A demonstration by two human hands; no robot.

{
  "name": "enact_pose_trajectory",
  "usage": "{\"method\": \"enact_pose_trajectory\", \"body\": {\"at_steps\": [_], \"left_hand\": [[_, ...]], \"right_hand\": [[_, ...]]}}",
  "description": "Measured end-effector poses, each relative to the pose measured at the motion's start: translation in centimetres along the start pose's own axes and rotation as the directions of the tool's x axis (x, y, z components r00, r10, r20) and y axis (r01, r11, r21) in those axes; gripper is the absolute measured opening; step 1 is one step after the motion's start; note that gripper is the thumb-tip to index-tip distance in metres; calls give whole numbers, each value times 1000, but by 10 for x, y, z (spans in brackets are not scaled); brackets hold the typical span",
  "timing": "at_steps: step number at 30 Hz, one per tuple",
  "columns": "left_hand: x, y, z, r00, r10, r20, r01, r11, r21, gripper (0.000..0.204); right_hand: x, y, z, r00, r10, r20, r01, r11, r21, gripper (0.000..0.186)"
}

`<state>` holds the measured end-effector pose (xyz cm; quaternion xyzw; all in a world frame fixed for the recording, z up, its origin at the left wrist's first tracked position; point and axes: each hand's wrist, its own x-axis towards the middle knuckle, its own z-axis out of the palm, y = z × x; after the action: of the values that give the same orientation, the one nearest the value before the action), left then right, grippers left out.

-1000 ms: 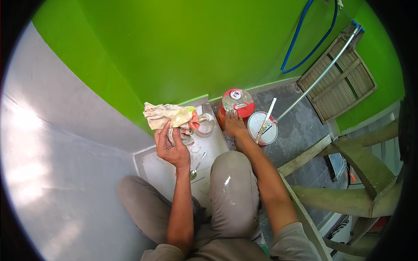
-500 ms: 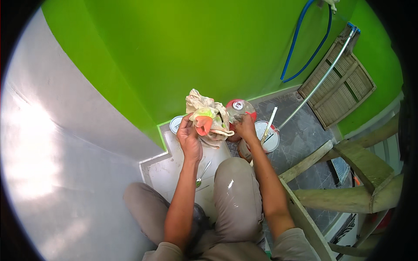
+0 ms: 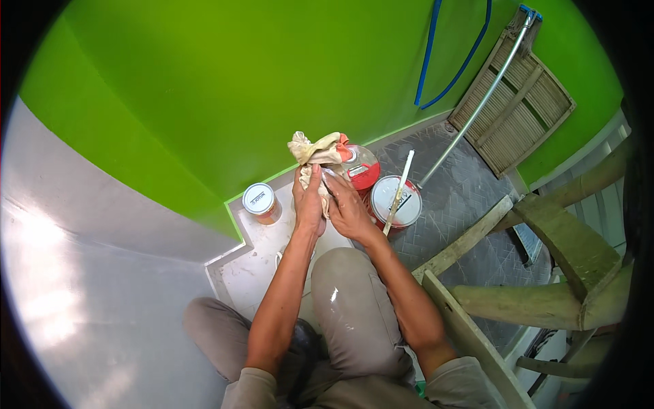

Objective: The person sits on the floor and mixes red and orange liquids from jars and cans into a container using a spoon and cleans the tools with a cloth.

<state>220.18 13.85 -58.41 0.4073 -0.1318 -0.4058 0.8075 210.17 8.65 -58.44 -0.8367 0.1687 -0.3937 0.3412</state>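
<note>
A cream rag (image 3: 315, 151) with orange-red paint stains is bunched up in front of me, its top flopping over. My left hand (image 3: 308, 204) grips it from the left, thumb up. Pressed against the rag from the other side is my right hand (image 3: 349, 210), fingers closed round a thin, dark thing whose kind I cannot make out, mostly hidden between the hands. Just past my right hand stands a red-labelled can (image 3: 364, 176). Nearer, a white-lidded paint can (image 3: 402, 204) carries a paint-smeared pale stick (image 3: 399, 194) lying across its lid.
A smaller white-lidded can (image 3: 261, 203) stands left on the pale ledge (image 3: 238, 273). Green walls (image 3: 204, 95) close in ahead. At right are a wooden frame (image 3: 531, 303), a slatted panel (image 3: 514, 102), a metal pole (image 3: 477, 102) and a blue hose (image 3: 428, 54).
My right hand has come left from the red-labelled can to the rag. Both hands now meet at the rag, which has folded over. The view has shifted, showing the small can fully.
</note>
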Motion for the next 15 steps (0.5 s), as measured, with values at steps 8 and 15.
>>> {"method": "enact_pose_trajectory", "body": {"at_steps": [8,15], "left_hand": [[0,-13,11,993,84,-77,-92,990,-110,39],[-6,-14,-4,990,47,133,2,940,-342,58]], "right_hand": [[-2,-9,-2,962,161,-219,-141,984,105,30],[1,-8,-25,969,130,-211,-148,987,-69,40]]}}
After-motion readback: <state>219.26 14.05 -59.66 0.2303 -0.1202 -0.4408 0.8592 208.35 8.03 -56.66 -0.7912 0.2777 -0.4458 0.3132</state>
